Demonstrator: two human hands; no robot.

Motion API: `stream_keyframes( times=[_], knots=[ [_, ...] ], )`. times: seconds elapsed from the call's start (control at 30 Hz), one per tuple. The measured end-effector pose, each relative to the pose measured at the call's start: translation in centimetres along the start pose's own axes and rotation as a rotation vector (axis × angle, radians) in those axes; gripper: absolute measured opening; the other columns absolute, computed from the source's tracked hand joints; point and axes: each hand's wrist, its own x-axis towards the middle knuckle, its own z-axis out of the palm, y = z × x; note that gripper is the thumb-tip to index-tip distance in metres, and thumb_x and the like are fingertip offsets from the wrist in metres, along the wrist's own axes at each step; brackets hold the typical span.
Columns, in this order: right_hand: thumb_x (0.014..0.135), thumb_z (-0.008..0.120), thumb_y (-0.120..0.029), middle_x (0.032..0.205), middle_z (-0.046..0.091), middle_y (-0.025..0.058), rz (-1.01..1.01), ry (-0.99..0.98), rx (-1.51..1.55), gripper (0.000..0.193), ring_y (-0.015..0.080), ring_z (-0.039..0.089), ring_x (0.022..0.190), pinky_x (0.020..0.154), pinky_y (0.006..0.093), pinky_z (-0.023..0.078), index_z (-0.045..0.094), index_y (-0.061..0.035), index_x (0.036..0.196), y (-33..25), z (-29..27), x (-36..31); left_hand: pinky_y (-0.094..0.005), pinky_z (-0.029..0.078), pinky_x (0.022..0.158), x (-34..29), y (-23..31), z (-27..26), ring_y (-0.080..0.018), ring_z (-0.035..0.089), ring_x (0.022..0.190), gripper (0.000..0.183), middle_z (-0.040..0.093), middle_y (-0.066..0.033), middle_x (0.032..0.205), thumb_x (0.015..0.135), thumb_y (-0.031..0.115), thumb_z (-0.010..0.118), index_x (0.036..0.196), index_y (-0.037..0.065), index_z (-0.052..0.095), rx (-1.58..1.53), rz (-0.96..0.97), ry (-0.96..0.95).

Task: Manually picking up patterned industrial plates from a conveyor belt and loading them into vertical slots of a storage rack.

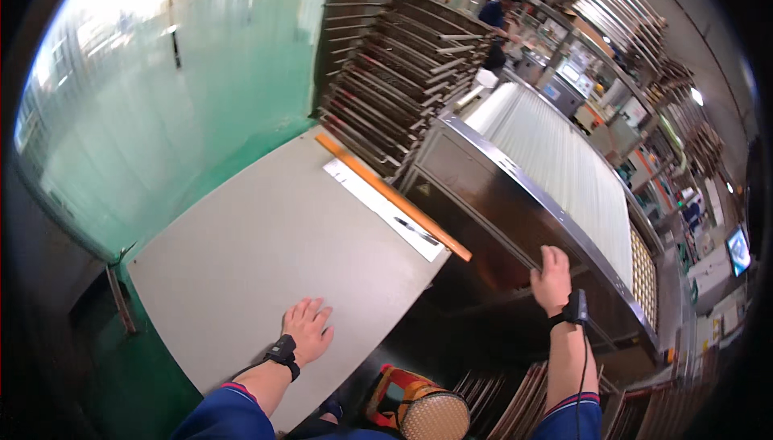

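My left hand [306, 331] rests palm down on a grey tabletop [250, 231], its fingers spread and nothing in them. My right hand [552, 281] is raised beside the metal side of a long conveyor machine [515, 190]; its fingers are bent a little and I see nothing in its grasp. Whether those fingers touch the machine's edge I cannot tell. At the table's far right edge lie a white paper sheet [378, 206] with a black pen [416, 229] on it, and an orange wooden strip [394, 196]. Both wrists carry black strapped devices.
Stacked metal racks [394, 70] stand beyond the table. White rollers [555, 174] cover the conveyor's top. Translucent green curtains [217, 61] hang at the left. Below me is a stool with a woven round top [435, 417]. A person [493, 17] stands at the far end.
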Motion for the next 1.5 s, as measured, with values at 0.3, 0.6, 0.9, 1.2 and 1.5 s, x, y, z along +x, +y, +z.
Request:
stream_keyframes(
  times=[0.3,0.6,0.9,1.2,1.5],
  knots=[
    [0.074,0.081,-0.022,0.131,0.053,0.0268,0.154,-0.155,0.036,0.076,0.0448,0.049,0.123,0.107,0.0485,0.042,0.045,0.0051,0.135,6.0,4.1,12.8,-0.0530,0.039,0.101,0.6,0.1,-0.8,-0.0320,0.047,0.129,0.042,0.054,-0.0081,0.137,0.084,0.031,0.067,0.122,0.015,0.064,0.006,-0.016,0.005],
    [0.067,0.086,-0.033,0.141,0.049,0.0289,0.083,-0.135,-0.024,0.091,0.0443,0.047,0.131,0.111,0.0472,0.040,0.046,0.0038,0.140,6.5,4.7,14.8,-0.0489,0.041,0.100,1.2,0.9,-1.1,-0.0303,0.049,0.126,0.042,0.056,-0.0061,0.136,0.080,0.031,0.069,0.120,0.016,0.066,0.029,0.007,-0.022],
    [0.066,0.086,-0.042,0.136,0.053,0.0251,0.081,-0.114,-0.055,0.089,0.0415,0.050,0.128,0.108,0.0490,0.042,0.051,-0.0002,0.137,5.3,3.4,14.8,-0.0536,0.039,0.101,1.4,1.1,-1.1,-0.0313,0.047,0.128,0.043,0.056,-0.0069,0.133,0.077,0.032,0.071,0.117,0.016,0.067,0.037,-0.030,-0.077],
    [0.068,0.085,-0.044,0.134,0.054,0.0238,0.013,-0.094,-0.045,0.088,0.0425,0.050,0.125,0.106,0.0506,0.042,0.050,-0.0008,0.136,4.8,3.7,16.0,-0.0543,0.039,0.101,1.2,0.8,-0.7,-0.0335,0.046,0.128,0.044,0.057,-0.0081,0.132,0.078,0.033,0.069,0.118,0.016,0.067,0.049,-0.071,-0.082],
    [0.092,0.068,-0.037,0.137,0.057,0.0232,-0.266,-0.160,-0.074,0.058,0.0462,0.050,0.127,0.106,0.0499,0.042,0.053,-0.0120,0.142,7.0,2.5,15.9,-0.0451,0.042,0.103,1.2,1.5,-0.2,-0.0252,0.050,0.128,0.043,0.056,-0.0050,0.136,0.084,0.031,0.066,0.125,0.017,0.063,0.071,-0.095,-0.071]
  ],
)
